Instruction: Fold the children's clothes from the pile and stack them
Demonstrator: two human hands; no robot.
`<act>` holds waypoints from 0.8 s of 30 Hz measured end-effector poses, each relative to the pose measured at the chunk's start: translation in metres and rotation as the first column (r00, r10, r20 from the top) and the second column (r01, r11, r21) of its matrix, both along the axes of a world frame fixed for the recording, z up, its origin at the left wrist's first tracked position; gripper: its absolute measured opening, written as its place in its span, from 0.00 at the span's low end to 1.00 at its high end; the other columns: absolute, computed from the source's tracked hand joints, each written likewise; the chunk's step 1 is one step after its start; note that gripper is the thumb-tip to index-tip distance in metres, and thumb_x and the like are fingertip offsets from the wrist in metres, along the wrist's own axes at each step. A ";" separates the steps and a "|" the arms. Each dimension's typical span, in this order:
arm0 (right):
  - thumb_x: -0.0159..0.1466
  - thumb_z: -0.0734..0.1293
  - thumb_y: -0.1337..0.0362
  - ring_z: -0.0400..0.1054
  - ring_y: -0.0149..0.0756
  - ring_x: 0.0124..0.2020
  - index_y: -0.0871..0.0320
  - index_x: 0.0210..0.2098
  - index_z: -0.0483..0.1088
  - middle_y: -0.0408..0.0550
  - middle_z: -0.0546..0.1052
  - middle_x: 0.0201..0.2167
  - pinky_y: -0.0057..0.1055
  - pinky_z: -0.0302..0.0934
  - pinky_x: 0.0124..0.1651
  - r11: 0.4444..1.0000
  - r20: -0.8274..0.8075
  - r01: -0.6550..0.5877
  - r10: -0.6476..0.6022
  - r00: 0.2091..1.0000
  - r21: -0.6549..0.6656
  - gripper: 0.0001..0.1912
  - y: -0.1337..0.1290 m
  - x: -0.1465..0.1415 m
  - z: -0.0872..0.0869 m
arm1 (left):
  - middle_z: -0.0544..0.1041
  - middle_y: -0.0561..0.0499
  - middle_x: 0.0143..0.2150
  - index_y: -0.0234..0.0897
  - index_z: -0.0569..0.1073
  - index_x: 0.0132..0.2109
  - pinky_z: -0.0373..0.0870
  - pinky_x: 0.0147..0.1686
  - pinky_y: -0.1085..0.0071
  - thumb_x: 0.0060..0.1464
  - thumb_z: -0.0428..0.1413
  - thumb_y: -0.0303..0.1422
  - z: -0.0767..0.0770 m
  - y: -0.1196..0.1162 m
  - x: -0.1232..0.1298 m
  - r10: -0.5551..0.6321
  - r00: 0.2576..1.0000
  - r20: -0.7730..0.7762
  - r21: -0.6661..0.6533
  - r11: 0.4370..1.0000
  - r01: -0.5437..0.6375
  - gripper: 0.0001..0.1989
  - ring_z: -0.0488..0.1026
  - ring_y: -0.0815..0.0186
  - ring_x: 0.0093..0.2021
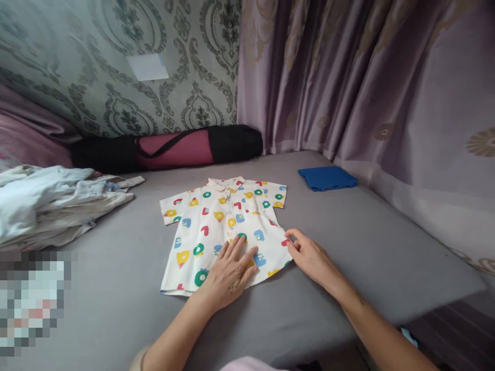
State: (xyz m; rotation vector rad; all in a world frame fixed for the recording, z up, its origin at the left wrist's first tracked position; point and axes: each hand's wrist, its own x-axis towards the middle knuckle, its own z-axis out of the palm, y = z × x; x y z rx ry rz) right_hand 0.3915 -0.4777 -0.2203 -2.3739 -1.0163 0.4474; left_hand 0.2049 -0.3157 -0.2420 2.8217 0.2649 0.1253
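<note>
A small white short-sleeved shirt (228,216) with colourful prints lies spread on the grey sheet, its collar facing away from me. My left hand (230,270) rests flat on the lower front of the shirt, fingers spread. At the shirt's right side edge, near the hem, my right hand (309,255) pinches the fabric between thumb and fingers.
On the left is a pile of light clothes (50,201). A folded blue cloth (328,178) lies at the back right. Along the patterned wall stretches a long black and maroon bag (174,149). Purple curtains (348,77) hang behind and to the right.
</note>
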 end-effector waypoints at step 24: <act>0.65 0.62 0.58 0.71 0.48 0.49 0.65 0.49 0.73 0.65 0.75 0.49 0.34 0.62 0.44 0.926 0.296 0.362 -0.317 0.901 -0.111 0.20 0.141 0.151 -0.012 | 0.73 0.42 0.43 0.31 0.71 0.45 0.72 0.44 0.61 0.61 0.51 0.37 0.025 -0.082 0.096 0.080 0.993 -0.086 -0.032 0.996 -0.083 0.13 0.71 0.55 0.46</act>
